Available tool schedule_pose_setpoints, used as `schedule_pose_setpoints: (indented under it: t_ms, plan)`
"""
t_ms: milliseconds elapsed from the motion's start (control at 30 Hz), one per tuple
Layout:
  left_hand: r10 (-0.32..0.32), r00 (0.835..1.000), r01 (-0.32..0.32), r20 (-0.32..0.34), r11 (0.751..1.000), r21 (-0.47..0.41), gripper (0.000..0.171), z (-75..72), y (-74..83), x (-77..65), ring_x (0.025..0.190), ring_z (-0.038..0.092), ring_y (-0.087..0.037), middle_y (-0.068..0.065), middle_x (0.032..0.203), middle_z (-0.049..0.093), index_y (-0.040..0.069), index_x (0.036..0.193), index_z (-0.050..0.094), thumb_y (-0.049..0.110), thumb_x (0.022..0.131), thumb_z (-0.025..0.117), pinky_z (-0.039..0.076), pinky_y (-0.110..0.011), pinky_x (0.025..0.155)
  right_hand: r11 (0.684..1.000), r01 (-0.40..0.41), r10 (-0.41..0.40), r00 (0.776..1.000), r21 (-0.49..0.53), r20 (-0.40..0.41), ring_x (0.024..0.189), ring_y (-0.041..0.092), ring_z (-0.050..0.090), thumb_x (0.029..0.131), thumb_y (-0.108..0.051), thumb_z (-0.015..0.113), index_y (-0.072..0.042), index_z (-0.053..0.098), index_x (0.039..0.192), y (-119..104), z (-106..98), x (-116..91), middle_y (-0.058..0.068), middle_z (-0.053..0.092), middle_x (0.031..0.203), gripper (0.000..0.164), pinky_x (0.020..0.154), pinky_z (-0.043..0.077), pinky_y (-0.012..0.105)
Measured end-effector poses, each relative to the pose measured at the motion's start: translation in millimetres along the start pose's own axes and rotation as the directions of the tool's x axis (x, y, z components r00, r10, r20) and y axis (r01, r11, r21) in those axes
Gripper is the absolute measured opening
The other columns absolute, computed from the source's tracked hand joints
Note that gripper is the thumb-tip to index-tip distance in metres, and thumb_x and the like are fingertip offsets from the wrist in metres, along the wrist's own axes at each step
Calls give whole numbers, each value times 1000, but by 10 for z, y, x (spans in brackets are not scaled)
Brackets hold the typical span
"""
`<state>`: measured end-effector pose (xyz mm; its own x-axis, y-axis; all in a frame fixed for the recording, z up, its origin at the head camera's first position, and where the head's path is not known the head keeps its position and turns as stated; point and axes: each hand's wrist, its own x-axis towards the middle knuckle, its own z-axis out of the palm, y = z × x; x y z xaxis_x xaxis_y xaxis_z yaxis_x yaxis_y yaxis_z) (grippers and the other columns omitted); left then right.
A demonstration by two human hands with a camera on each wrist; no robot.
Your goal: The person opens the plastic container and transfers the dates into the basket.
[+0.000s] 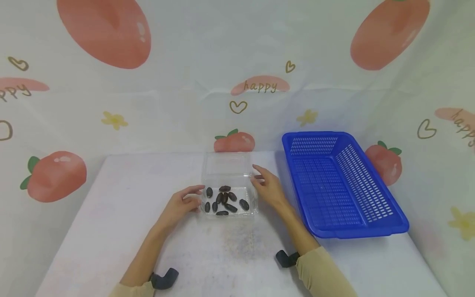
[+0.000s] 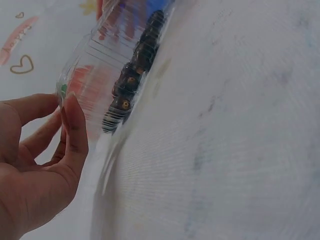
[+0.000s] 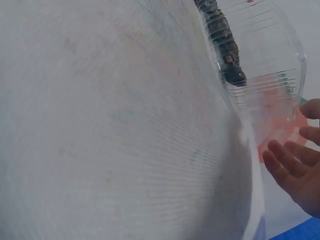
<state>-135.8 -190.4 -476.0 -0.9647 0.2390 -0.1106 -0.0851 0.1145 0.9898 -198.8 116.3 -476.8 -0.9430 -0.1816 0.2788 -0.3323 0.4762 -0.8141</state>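
Note:
A clear plastic clamshell box [image 1: 239,193] lies on the table in the head view, its lid [image 1: 227,163] folded open toward the back. Several dark brown dates [image 1: 231,207] lie loose in the bottom. My left hand [image 1: 182,203] is at the box's left side; in the left wrist view its thumb and fingertips [image 2: 75,107] pinch the rim. At the right side, near the hinge, is my right hand [image 1: 269,187], fingers spread and loosely bent. The right wrist view has these fingers [image 3: 287,162] right by the box's clear edge, holding nothing.
A large blue plastic basket [image 1: 319,225] with slotted sides stands on the right of the white table [image 1: 122,194], close to my right forearm. Behind the table hangs a white cloth [image 1: 178,111] printed with red fruit, hearts and words.

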Motion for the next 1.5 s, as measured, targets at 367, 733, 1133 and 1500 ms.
schedule_pose_setpoints:
  t_ms: [367, 733, 1133, 1500]
  plan:
    - [-1, 1000, 0, -18, 999, -39, 52, 68, -16, -23, 90, 64, -19, -26, 132, 47, -1, 141, 50, -3, 92, 64, 59, -32, 77, 975, 222, -223, 946, -34, -236, 92, 33, 69, 82, 8, 70, 2, 69, 114, -159, -76, -39, 17, 71, 108, 32, 79, 60, 42]
    - [-25, 1000, 25, -13, 1000, -7, 56, 51, -35, -44, 91, 63, -17, -24, 128, 46, 1, 143, 49, 2, 90, 69, 58, -28, 78, 982, 140, -141, 990, 123, -1, 91, 24, 71, 88, 2, 71, 0, 70, 111, -441, 143, -105, 11, 72, 105, 24, 78, 60, 30]
    - [-37, 999, 37, -18, 999, 14, 55, 73, -19, -30, 86, 63, -17, -23, 124, 45, 2, 143, 49, -2, 90, 66, 58, -28, 77, 986, -167, 168, 978, -23, 126, 99, 23, 70, 91, -8, 68, -9, 73, 108, -598, 381, -43, 4, 73, 108, 18, 84, 57, 33]
    - [-52, 999, 52, -14, 999, 12, 57, 66, -28, -50, 86, 62, -16, -22, 124, 45, 3, 144, 47, 0, 90, 66, 57, -27, 78, 967, -242, 251, 955, -78, 158, 97, 21, 71, 88, -5, 64, -8, 73, 113, -678, 515, -34, 6, 72, 112, 26, 73, 56, 27]
